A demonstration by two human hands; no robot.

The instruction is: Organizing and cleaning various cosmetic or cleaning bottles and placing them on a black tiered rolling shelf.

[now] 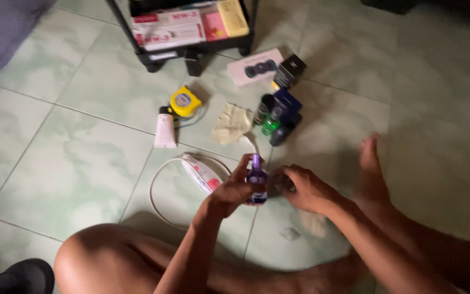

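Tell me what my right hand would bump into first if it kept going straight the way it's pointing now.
Your right hand points leftward, toward the small purple bottle held in your left hand. That bottle looks like the first thing in its line, and the fingers seem nearly at it already, though the depth is hard to judge.

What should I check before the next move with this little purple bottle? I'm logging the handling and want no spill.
1. Left hand grip on the purple bottle: ok, fingers wrap it.
2. Bottle upright: ok.
3. Right hand beside the bottle: ok; what it holds, cannot tell.
4. Bottle cap on or off: cannot tell, dim and blurred.
5. Bottle apart from the white corded device on the tiled floor: ok.
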